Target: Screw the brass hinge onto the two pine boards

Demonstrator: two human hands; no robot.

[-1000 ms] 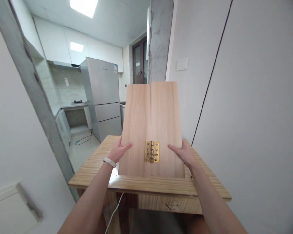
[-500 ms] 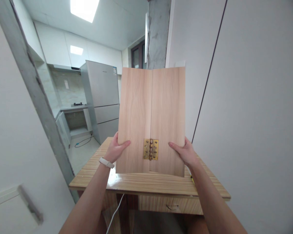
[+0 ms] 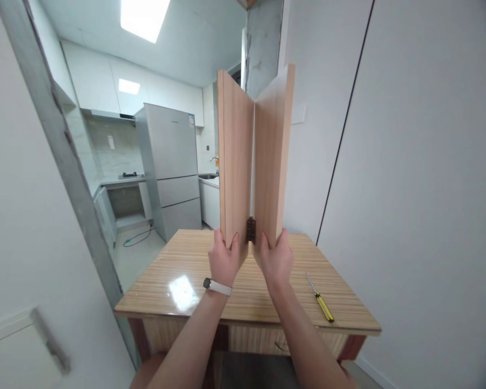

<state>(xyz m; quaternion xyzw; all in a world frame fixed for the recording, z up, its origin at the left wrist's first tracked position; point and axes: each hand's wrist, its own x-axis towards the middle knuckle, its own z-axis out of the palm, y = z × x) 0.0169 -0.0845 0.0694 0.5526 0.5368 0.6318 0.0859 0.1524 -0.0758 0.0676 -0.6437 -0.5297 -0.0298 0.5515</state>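
Two wooden boards stand upright above the table, joined by a metal hinge point(image 3: 250, 229) low at their inner edges. They are folded partway into a V that opens towards me. My left hand point(image 3: 225, 256) grips the lower near edge of the left board point(image 3: 237, 156), thumb on its inner face. On the lower near edge of the right board point(image 3: 270, 156), my right hand point(image 3: 277, 259) is closed in the same way. A narrow gap runs between the boards above the hinge. My fingers behind the boards are partly hidden.
The wooden table point(image 3: 157, 286) lies below the boards. A yellow and black screwdriver point(image 3: 324, 307) rests on its right side. Beyond stand a grey fridge point(image 3: 172, 156) and a sink point(image 3: 208, 176). A white wall point(image 3: 409, 189) rises at the right.
The boards have swung from nearly flat to a narrower V, their outer edges coming towards me. Both hands have moved inward with them. The whole screwdriver and the sink now show.
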